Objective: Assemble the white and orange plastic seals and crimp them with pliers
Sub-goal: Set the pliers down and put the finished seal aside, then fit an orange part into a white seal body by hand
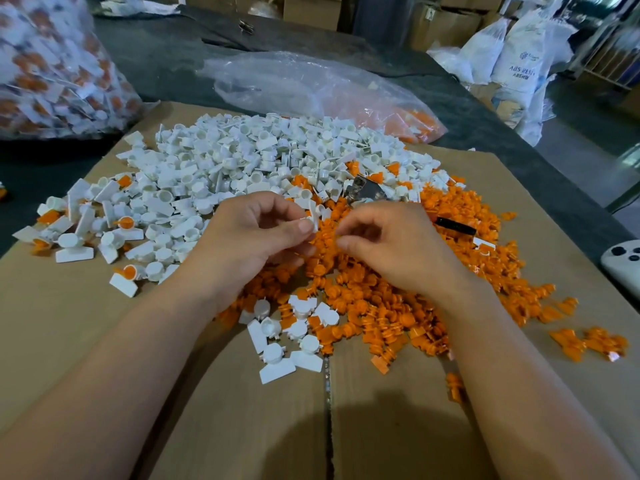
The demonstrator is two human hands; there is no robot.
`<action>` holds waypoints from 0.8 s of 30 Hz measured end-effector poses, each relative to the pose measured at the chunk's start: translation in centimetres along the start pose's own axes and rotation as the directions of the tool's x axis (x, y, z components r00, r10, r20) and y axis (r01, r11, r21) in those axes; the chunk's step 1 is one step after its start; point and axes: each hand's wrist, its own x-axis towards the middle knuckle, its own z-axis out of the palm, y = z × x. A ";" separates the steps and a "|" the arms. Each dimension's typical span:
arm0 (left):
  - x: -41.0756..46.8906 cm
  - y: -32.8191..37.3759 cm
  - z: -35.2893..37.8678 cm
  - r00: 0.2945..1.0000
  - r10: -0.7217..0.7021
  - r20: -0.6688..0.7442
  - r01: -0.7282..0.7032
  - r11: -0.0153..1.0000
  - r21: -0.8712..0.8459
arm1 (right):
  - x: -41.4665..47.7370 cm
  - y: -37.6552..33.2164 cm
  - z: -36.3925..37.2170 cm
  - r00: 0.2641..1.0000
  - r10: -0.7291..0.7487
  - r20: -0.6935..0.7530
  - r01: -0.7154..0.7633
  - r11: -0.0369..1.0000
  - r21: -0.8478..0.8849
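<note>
We held a small white plastic seal body (316,216) pinched between the thumb and fingers (298,226) of our left hand (252,237), raised just above the orange heap. Our right hand (391,247) hovered beside it with its fingers (349,223) curled narrowly together; whether they gripped an orange piece, we could not tell. Under both hands lay a flattened brown cardboard sheet (225,410) that covered the dark grey desk (166,64). A broad heap of white plastic seal bodies (221,168) spread across the sheet's left and far side, and a heap of orange plastic inserts (398,306) touched it on the right. Metal pliers with black handles (367,194) rested on the heaps just beyond our right hand. A clear plastic bag (304,84) lay farther back, partly filled with orange pieces.
</note>
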 end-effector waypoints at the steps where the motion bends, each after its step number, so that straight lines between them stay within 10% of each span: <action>1: 0.0 0.1 0.0 1.000 -0.007 0.006 0.008 0.999 -0.039 | 0.0 -0.1 0.0 0.997 0.008 -0.075 -0.002 0.996 0.085; 6: 0.0 0.3 0.0 1.000 0.007 0.021 -0.005 0.995 -0.101 | -0.3 -0.9 0.3 0.964 -0.015 -0.267 0.105 0.939 0.327; 24: -0.1 -0.1 0.1 0.991 0.130 0.022 -0.131 0.987 0.096 | -0.4 -0.8 0.7 0.958 -0.151 -0.244 0.222 0.929 0.296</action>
